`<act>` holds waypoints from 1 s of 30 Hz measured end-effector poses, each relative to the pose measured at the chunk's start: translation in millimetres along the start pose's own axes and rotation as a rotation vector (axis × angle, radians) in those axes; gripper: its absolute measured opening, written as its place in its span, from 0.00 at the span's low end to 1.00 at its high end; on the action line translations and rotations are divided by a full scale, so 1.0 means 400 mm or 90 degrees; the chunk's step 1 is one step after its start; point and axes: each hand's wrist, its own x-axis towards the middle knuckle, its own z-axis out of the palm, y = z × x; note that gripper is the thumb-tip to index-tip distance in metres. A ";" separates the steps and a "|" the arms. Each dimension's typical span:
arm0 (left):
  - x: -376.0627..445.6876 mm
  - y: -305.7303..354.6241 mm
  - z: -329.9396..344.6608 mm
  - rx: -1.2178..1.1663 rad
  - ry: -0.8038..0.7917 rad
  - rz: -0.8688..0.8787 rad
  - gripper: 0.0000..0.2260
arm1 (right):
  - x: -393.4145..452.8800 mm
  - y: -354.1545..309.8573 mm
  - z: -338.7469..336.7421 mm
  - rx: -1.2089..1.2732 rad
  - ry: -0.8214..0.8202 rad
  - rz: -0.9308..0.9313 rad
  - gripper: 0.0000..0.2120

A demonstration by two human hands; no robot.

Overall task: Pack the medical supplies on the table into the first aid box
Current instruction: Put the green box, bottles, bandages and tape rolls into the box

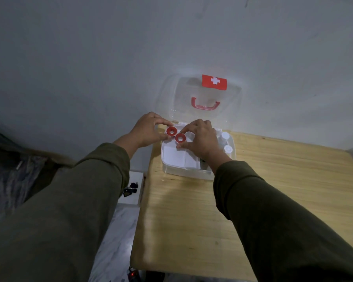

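Observation:
A clear plastic first aid box (172, 169) stands open at the table's far left, its lid (230, 110) with a red cross label and red handle leaning against the wall. A white divided tray (174, 154) sits inside it. My left hand (146, 129) pinches a red tape roll (171, 131) above the tray's far left corner. My right hand (202, 139) pinches a second red tape roll (180, 138) right beside the first. Two white-capped bottles (226, 142) stand in the box's right side.
The wooden table (202, 210) runs from the box toward me. The wall is right behind the box. Left of the table, lower down, a white surface (132, 189) holds small dark items, beside a marbled floor.

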 end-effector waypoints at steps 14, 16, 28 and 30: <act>-0.007 -0.001 0.000 -0.001 -0.003 0.017 0.19 | 0.000 0.004 0.010 -0.008 0.015 0.013 0.24; -0.015 0.008 -0.003 -0.027 0.015 0.019 0.18 | 0.002 0.006 -0.002 0.001 0.038 0.007 0.22; -0.040 0.207 0.027 -0.101 0.163 0.137 0.08 | -0.095 0.138 -0.210 0.024 0.200 0.018 0.18; -0.051 0.265 0.060 -0.123 0.164 0.165 0.08 | -0.137 0.189 -0.243 0.026 0.213 0.028 0.18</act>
